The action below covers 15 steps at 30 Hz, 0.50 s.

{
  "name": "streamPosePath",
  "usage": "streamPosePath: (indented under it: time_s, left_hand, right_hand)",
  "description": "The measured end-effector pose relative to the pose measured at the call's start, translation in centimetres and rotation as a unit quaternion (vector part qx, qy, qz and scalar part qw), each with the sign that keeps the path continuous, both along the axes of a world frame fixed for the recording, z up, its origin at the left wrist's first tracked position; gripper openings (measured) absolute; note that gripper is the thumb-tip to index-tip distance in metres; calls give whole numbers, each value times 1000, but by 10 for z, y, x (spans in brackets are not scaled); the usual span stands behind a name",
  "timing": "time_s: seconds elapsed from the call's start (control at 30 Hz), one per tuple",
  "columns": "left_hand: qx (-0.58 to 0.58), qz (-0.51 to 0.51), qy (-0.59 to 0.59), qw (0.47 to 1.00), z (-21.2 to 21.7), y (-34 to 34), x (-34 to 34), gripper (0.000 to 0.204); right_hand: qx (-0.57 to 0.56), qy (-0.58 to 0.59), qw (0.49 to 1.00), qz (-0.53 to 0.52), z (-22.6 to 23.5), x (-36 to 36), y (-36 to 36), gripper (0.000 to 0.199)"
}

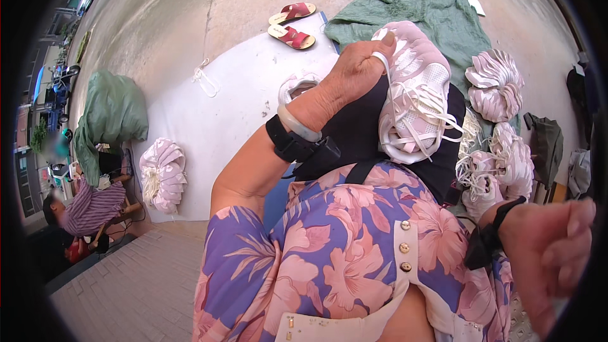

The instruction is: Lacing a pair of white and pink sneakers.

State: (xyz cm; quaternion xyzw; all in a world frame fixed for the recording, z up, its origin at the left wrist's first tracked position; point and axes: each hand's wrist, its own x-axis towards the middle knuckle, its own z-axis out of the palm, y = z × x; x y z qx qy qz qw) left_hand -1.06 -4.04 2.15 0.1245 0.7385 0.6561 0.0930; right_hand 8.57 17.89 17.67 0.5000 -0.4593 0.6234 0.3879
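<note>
We take the pale pink mesh shoe upper with white laces (pixel 415 92) as our landmark; it rests on a black cloth (pixel 354 130) spread over our lap. Our left hand (pixel 358 73) sits at the shoe's left edge, fingers curled tight around one white lace end (pixel 382 62), which runs up from the shoe into the fist. Our right hand (pixel 551 256) is well to the lower right of the shoe, close to the camera, fingers bent loosely inward; we cannot tell whether it holds anything.

We count one black band on each wrist, and one pale jade-coloured bangle (pixel 297 125) on the left wrist only.

Right of the shoe lie about three fanned bundles of the same pink uppers (pixel 494 82), stacked down that side with loose white laces beside them; a fourth bundle (pixel 163 174) lies far to the left on the white sheet (pixel 234 101). Just behind our left hand a single white-rimmed upper (pixel 296 85) peeks out.

Behind the shoe a green cloth (pixel 430 16) is spread. Up and left of the shoe stand two red-strapped sandals (pixel 292 25), a pair, and one loose white lace (pixel 204 79) lies on the sheet. Far left, one green sack (pixel 111 114) and one seated person in a striped shirt (pixel 88 209).
</note>
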Motion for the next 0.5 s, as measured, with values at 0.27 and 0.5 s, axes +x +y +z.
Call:
streamPosePath:
  time_s: [0.27, 0.5]
  left_hand:
    - [-77, 72, 124, 987, 21, -17, 8, 39]
    - [-173, 177, 291, 924, 61, -18, -16, 24]
  right_hand:
    - [214, -683, 675, 181, -150, -111, -80, 59]
    - [208, -563, 701, 384, -190, -142, -138, 61]
